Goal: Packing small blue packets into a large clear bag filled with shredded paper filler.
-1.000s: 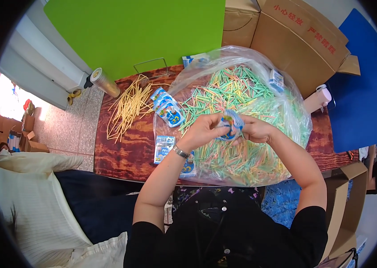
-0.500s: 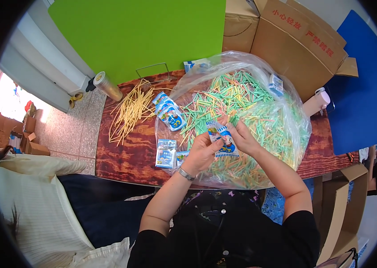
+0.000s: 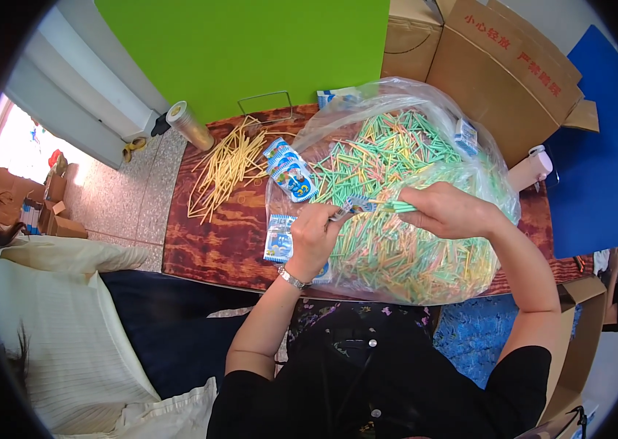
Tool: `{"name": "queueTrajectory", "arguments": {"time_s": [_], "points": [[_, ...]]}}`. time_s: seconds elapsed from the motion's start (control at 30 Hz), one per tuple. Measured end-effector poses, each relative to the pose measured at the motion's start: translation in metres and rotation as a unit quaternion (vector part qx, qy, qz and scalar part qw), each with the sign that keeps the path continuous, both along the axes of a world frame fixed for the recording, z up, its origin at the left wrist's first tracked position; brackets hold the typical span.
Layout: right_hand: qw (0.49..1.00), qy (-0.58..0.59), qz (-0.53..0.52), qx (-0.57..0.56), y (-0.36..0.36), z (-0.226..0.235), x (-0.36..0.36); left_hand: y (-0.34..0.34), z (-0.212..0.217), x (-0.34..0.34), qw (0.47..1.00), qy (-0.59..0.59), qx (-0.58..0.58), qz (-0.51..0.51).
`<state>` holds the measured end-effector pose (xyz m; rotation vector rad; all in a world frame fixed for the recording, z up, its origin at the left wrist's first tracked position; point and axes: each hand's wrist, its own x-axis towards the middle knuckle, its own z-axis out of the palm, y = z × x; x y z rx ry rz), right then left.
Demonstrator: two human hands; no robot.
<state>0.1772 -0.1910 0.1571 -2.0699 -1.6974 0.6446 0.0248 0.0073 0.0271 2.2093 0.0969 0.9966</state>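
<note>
My left hand pinches a small blue-and-white printed packet, turned nearly edge-on. Level with it, my right hand grips a little bundle of short, mostly green sticks, their ends pointing at the packet's mouth. Whether any stick tips are inside the packet, I cannot tell. Both hands are above a large clear plastic bag, which holds a heap of short green, yellow and pink sticks. Several matching packets overlap at the bag's left side, and another packet lies nearer me.
Longer yellow sticks are piled on the wood-patterned table, below a clear cylinder and wire stand. At the back right are a cardboard box and pale pink bottle. A person in a cream top is on my left.
My right hand has drawn away to the right with the stick bundle. The packet in my left hand has tipped from face-up to nearly edge-on. The whole view has shifted slightly.
</note>
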Motion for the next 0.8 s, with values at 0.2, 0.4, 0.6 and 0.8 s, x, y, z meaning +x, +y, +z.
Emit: {"name": "queueTrajectory", "arguments": {"time_s": [0.2,0.4,0.6,0.8], "points": [[0.994,-0.036,0.039,-0.093,0.015,0.006,0.007,0.002,0.007,-0.003,0.995,-0.038,0.093,-0.007],[0.989,-0.051,0.072,-0.121,0.03,0.01,0.007,0.005,0.006,-0.009,0.991,-0.027,0.131,-0.012],[0.972,-0.128,0.08,-0.181,0.048,0.02,-0.004,0.004,0.001,-0.009,0.992,-0.02,0.127,-0.017],[0.963,-0.181,0.093,-0.175,0.063,0.022,-0.008,0.002,-0.003,-0.006,0.992,-0.042,0.118,-0.031]]}}
